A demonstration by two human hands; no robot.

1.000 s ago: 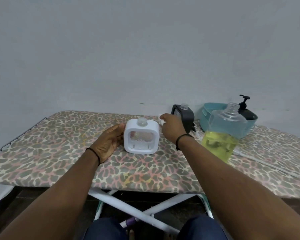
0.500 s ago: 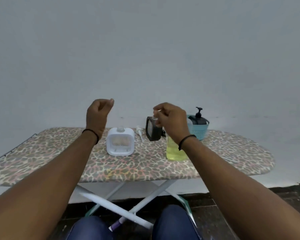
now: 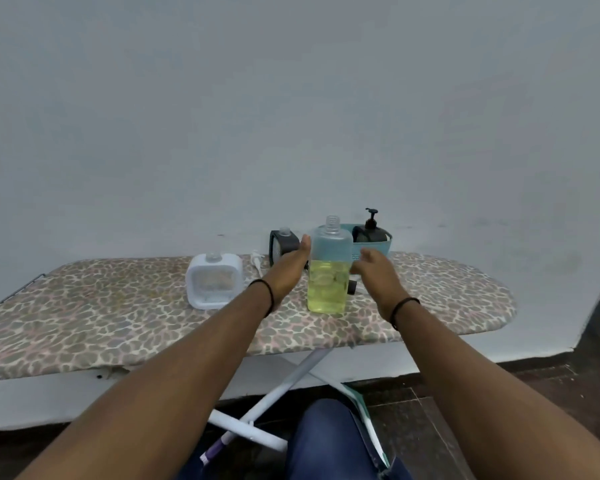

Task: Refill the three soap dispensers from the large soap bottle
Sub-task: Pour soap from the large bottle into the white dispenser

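Note:
The large clear soap bottle (image 3: pixel 328 271), uncapped and about half full of yellow liquid, stands upright on the leopard-print ironing board (image 3: pixel 118 323). My left hand (image 3: pixel 290 271) reaches with straight fingers along the bottle's left side, close to it. My right hand (image 3: pixel 378 275) hovers open just right of the bottle, holding nothing. A white square dispenser (image 3: pixel 213 285) with an open neck stands to the left. A black square dispenser (image 3: pixel 283 244) stands behind my left hand. A black pump dispenser (image 3: pixel 371 230) sits in a teal basket (image 3: pixel 383 245).
A white pump piece (image 3: pixel 256 262) lies between the white and black dispensers. A small dark cap (image 3: pixel 352 287) lies right of the bottle's base. The wall stands just behind the board. White board legs and my knees are below the front edge.
Both hands came down from raised, curled positions and now flank the large bottle with fingers extended. The view has pulled back and the head has shifted.

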